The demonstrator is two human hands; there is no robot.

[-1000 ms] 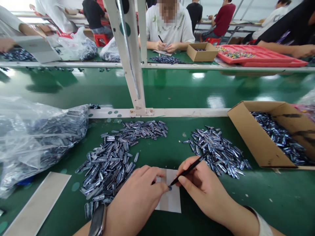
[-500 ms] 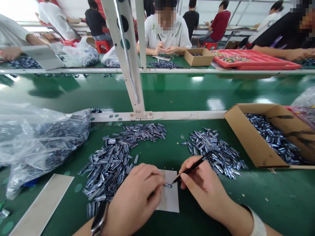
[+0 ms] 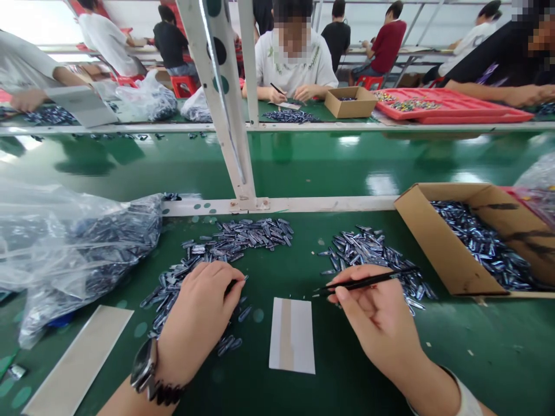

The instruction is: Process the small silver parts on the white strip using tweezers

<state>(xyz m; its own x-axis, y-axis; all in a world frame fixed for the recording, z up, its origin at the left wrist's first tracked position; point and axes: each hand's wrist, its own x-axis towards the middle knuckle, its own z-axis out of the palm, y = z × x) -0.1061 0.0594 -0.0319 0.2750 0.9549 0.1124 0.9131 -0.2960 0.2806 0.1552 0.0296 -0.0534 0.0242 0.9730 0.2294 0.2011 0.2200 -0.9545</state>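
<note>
My left hand is over the left pile of small, shiny blue-grey elongated pieces, its fingers bent and pinched together. The tip of one such piece shows at the fingertips; the rest is hidden. Black tweezers lie in my right hand, held like a pen beside the right pile of pieces. Their tips point left and hold nothing I can see. Between my hands a white card with a beige strip down it lies flat on the green table. Several tiny bits lie just above the card.
A clear plastic bag full of pieces is at left, above a long beige board. An open cardboard box of pieces stands at right. A white post rises from the table's far rail. Co-workers sit across.
My left hand has moved left from the card to the left pile. The tweezers have swung away from the card, up and right. The piece between hand and tweezers no longer shows there.
</note>
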